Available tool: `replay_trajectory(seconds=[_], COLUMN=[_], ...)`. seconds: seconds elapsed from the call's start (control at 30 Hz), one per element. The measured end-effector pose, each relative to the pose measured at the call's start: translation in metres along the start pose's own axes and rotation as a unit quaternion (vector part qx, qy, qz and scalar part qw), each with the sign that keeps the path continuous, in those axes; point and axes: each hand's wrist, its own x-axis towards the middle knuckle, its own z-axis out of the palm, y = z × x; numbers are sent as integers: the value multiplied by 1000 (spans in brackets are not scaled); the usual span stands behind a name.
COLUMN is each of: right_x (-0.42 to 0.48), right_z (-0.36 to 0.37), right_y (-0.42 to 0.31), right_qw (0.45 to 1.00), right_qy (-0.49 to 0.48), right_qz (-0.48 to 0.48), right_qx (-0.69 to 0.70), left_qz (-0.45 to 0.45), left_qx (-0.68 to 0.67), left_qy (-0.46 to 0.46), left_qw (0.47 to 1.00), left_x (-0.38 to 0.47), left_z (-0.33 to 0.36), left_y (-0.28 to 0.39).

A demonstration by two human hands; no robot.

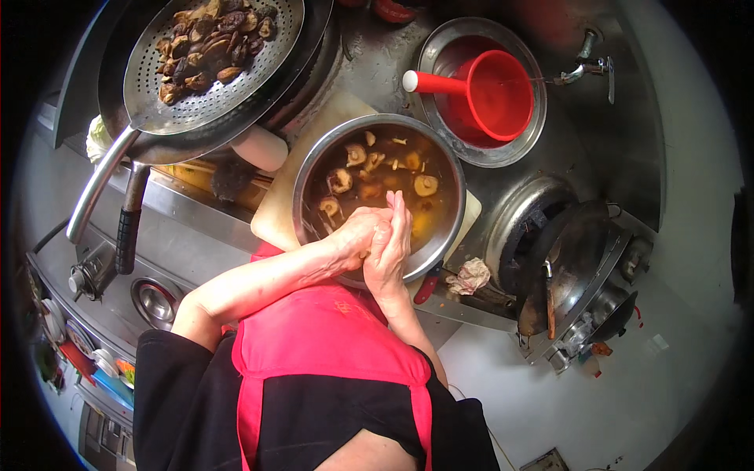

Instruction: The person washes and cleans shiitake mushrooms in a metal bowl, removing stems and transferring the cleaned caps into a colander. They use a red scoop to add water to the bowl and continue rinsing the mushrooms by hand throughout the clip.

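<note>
A steel bowl (301, 176) of brownish water stands before me, with mushroom pieces (425, 185) floating in it. Over the bowl's near side my left hand (360, 234) and my right hand (390, 244) are pressed together, palms facing. The right hand's fingers point away from me. Whatever may lie between the palms is hidden. Beneath the bowl is a pale cutting board (275, 221). At the upper left, a perforated steel strainer (141, 88) holds a heap of dark mushroom pieces (215, 47).
A red dipper (500, 97) sits in a metal basin (433, 47) below a running tap (580, 73). A red-handled knife (429, 284) and a crumpled cloth (469, 277) lie near the bowl's right side. Woks (571, 277) are stacked at the right; a black-handled wok (128, 235) is under the strainer.
</note>
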Motion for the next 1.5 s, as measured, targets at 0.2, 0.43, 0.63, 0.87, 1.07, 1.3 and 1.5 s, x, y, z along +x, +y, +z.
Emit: replay_trajectory(seconds=[0.2, 0.43, 0.63, 0.87, 1.07, 1.3, 1.5], right_x=[-2, -1, 33, 33, 36, 49, 55], right_z=[4, -6, -47, -54, -45, -32, -24], right_y=[6, 1, 0, 44, 49, 54, 49], right_qw=[999, 999, 997, 979, 990, 981, 960], right_qy=[38, 20, 70, 85, 49, 26, 19], right_qz=[8, 15, 24, 157, 129, 179, 237], right_qx=[8, 38, 33, 103, 31, 70, 146], left_qz=[24, 24, 103, 375, 446, 275, 264], left_qx=[102, 233, 267, 679, 714, 416, 606], left_qy=[9, 43, 201, 466, 423, 203, 239], left_qw=[994, 971, 937, 425, 334, 843, 712], left_x=[-2, 1, -34, -82, -75, -61, -33], left_z=[18, 18, 49, -32, -35, 17, 13], left_y=[11, 11, 127, 286, 251, 143, 75])
